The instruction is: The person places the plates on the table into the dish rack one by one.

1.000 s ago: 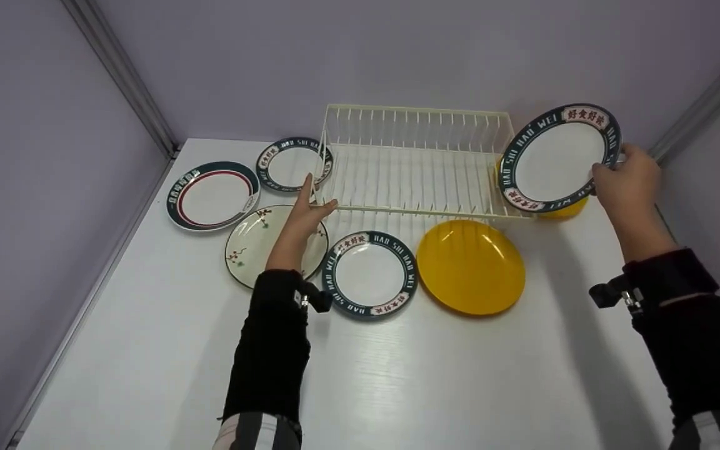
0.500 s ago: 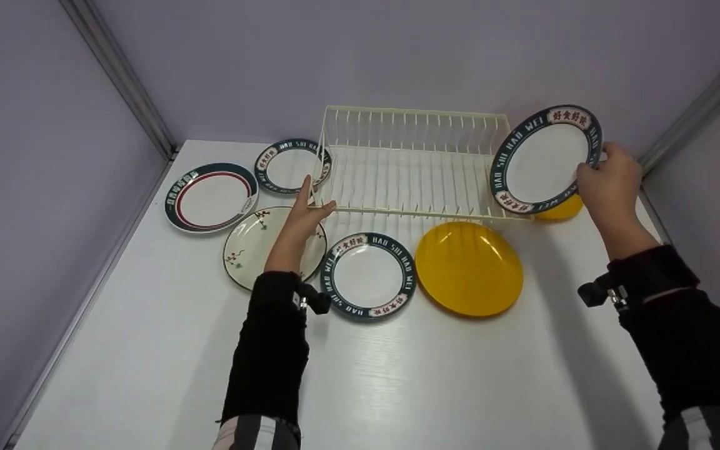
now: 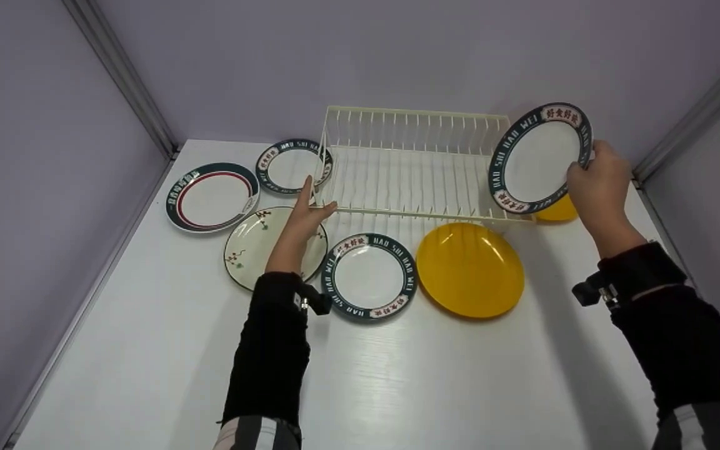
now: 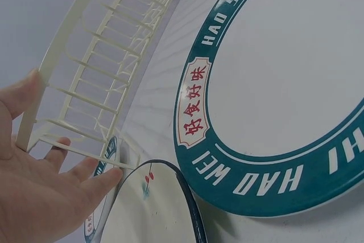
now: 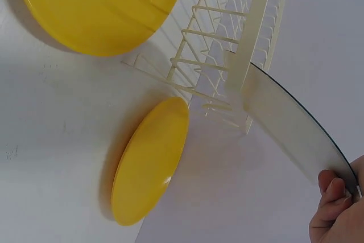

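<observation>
A cream wire dish rack [image 3: 413, 165] stands at the back of a white surface [image 3: 360, 375], close to the lilac rear wall [image 3: 397, 56] of a small booth; lilac side panels with grey metal corner strips [image 3: 122, 75] close in to the rack's left and right.

The right hand [image 3: 597, 187] pinches the rim of a teal-rimmed plate [image 3: 538, 159] with white lettering, holding it up on edge and tilted over the rack's right end. In the right wrist view only the fingertips [image 5: 333, 189] show, curled round the plate's edge. Behind that plate, just right of the rack, a small yellow plate [image 3: 559, 209] lies on the surface.

The left hand [image 3: 307, 215] is spread, fingers straight, resting against the rack's front left corner; the left wrist view shows its fingers [image 4: 85, 174] touching the lowest wire there.

In front of the rack, a large yellow plate [image 3: 469, 269] lies flat, its far edge just beside the rack's front rail. To the left of it, also in front of the rack, sits a second lettered teal plate [image 3: 369, 275], nearly touching it. A white plate with small flower sprigs [image 3: 250, 247] lies under the left forearm, off the rack's front left corner. A smaller teal lettered plate [image 3: 291, 165] sits against the rack's left side, and a plate with a dark rim and red ring [image 3: 212, 197] lies further left of the rack, near the left panel.

Both forearms wear black sleeves [image 3: 269, 350].
</observation>
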